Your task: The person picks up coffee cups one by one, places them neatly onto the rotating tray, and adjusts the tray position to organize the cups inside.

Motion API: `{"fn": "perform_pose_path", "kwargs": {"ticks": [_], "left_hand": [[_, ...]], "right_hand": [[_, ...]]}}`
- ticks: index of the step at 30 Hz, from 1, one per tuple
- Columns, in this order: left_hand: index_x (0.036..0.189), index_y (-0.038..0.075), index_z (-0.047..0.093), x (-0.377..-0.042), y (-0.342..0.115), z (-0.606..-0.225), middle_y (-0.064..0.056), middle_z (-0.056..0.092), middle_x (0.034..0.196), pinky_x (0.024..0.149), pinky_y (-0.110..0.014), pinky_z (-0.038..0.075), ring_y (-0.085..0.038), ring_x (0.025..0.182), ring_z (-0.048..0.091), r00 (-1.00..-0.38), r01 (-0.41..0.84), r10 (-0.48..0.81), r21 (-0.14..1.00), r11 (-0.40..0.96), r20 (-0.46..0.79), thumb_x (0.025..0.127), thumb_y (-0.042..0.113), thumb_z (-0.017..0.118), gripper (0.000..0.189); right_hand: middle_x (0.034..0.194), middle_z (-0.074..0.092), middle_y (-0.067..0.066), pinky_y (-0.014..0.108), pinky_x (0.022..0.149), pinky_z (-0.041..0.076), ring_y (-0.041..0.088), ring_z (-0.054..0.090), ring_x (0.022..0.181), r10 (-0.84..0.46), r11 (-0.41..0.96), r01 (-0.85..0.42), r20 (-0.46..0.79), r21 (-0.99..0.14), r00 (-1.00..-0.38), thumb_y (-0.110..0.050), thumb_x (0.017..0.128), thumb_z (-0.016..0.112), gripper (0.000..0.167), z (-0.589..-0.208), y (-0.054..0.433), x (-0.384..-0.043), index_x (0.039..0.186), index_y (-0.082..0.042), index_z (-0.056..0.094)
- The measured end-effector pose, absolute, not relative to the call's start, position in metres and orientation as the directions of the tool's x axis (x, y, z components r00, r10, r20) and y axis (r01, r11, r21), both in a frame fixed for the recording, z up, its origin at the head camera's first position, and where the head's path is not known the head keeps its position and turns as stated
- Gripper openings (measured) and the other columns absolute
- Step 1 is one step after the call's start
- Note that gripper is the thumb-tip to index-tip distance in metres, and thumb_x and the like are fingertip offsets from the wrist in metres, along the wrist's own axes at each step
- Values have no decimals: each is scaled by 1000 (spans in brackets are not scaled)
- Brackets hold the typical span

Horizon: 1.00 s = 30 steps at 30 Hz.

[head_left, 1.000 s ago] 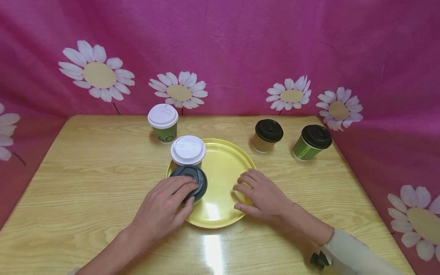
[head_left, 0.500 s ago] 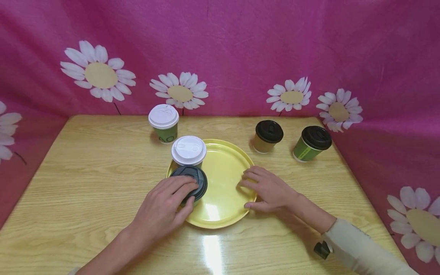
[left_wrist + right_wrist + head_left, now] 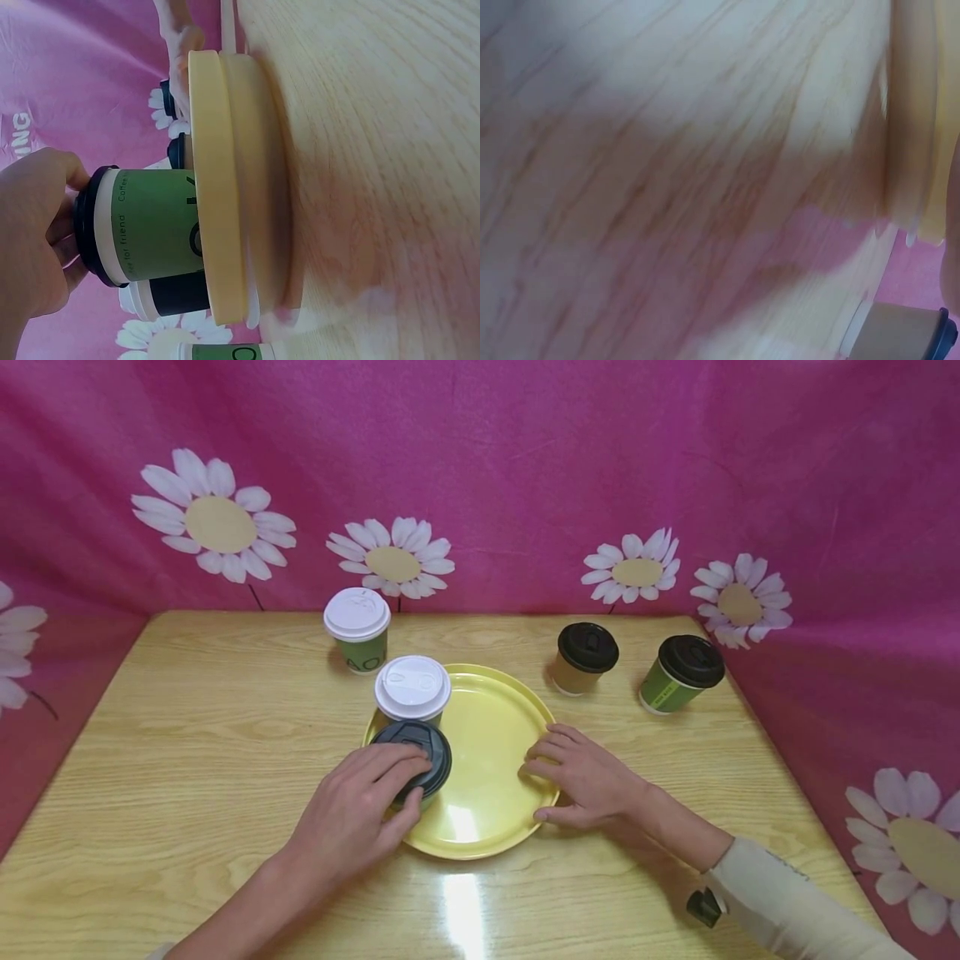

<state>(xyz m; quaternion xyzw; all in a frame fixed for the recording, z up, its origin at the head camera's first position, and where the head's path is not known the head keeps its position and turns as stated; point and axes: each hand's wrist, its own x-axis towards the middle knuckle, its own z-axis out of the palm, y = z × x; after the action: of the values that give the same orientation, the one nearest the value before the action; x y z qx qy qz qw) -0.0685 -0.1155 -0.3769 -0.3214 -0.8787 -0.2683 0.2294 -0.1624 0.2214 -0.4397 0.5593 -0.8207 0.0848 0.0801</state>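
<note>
A round yellow tray (image 3: pixel 487 743) lies on the wooden table. Near its left side stands an upright green paper coffee cup (image 3: pixel 154 225) with a black lid. My left hand (image 3: pixel 356 806) grips this cup's lid from above, fingertips over the top and thumb on the near side. Just behind it on the tray is a second coffee cup (image 3: pixel 412 687) with a white lid; its dark sleeve shows in the left wrist view. At the tray's right rim rests my right hand (image 3: pixel 588 777), fingers loosely bent over the edge, holding nothing.
Behind the tray at left stands a green cup (image 3: pixel 357 618) with a white lid. At back right are a brown cup (image 3: pixel 587 652) and a green cup (image 3: pixel 684 668), both black-lidded. A pink daisy-printed cloth (image 3: pixel 510 485) borders the table's back and sides.
My right hand has drawn back to the right, from over the tray to its rim, and is nearly still since. My left hand stays on the black-lidded cup.
</note>
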Motion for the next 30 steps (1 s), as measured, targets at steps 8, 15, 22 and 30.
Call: {"fn": "perform_pose_path", "kwargs": {"ticks": [8,15,22,30], "left_hand": [[108,7,71,-70,-118,-377,-4,66,114,97,-42,50,-21,108,60,-703,678,438,340,652,561,87,15,64,23],[107,5,71,-73,-120,-379,-5,67,114,97,-42,50,-22,107,61,-676,700,439,329,634,592,86,13,64,23],[105,4,71,-77,-121,-379,-6,68,112,96,-43,51,-24,104,63,-629,731,437,298,614,643,84,10,63,23],[104,3,70,-81,-123,-380,-7,67,113,96,-43,51,-24,105,62,-615,744,435,302,596,657,83,8,62,23]], "right_hand": [[113,61,5,48,114,26,27,55,111,-907,365,-930,210,-39,-365,-68,91,51,60,-441,222,-159,113,-14,64],[112,60,5,50,112,30,27,56,108,-906,361,-932,227,-26,-357,-72,90,48,64,-442,221,-154,112,-14,64],[110,59,3,47,110,31,25,56,105,-893,393,-919,225,-31,-389,-73,83,58,64,-442,217,-147,111,-15,64],[109,59,2,49,108,32,24,55,103,-871,448,-893,205,-41,-447,-71,83,61,62,-440,212,-136,110,-16,64]]}}
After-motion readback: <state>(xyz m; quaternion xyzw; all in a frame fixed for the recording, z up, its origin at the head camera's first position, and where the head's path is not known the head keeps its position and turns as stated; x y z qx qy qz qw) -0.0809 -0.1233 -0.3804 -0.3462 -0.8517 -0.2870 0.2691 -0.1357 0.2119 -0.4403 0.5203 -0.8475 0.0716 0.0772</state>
